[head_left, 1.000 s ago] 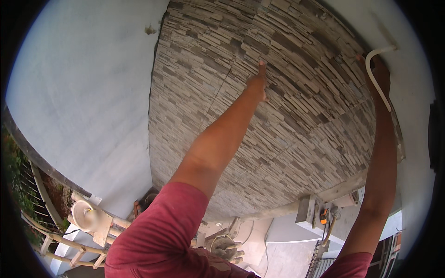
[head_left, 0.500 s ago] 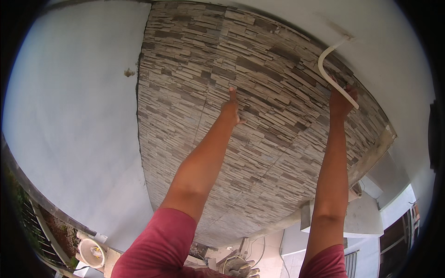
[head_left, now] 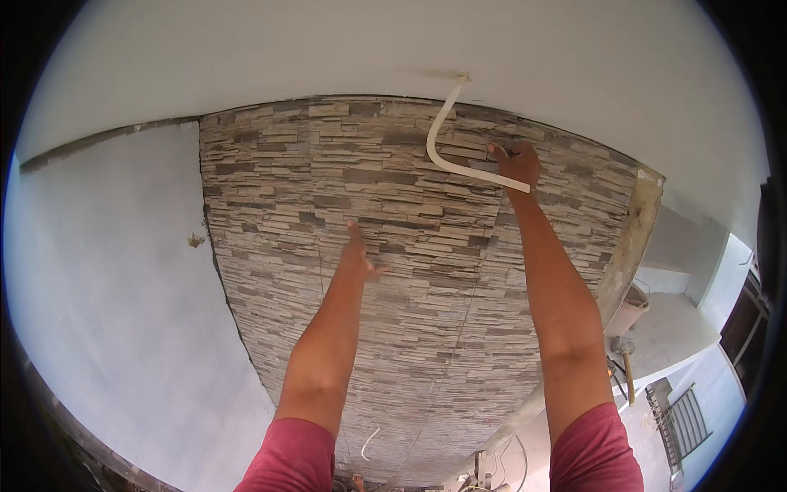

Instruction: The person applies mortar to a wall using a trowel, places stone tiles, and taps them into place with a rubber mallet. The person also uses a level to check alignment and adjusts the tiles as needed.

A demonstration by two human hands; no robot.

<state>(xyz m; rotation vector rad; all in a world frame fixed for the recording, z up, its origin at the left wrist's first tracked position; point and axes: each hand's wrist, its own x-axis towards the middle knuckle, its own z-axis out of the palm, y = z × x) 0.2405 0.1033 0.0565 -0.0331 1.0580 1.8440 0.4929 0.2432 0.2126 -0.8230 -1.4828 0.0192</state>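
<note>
The stone-clad wall (head_left: 410, 271) fills the middle of the view, running up to the white ceiling (head_left: 410, 49) at its top edge, with plain grey plaster (head_left: 106, 271) along its left edge. A white cable (head_left: 447, 156) drops from the ceiling at the wall's top edge and bends right across the stones. The left hand (head_left: 357, 254) lies flat and open on the cladding near mid-wall, holding nothing. The right hand (head_left: 515, 162) is closed around the cable near the top right corner. A good hold, I judge, keeps the cable pressed flush along a stone joint while the flat palm steadies the body.
</note>
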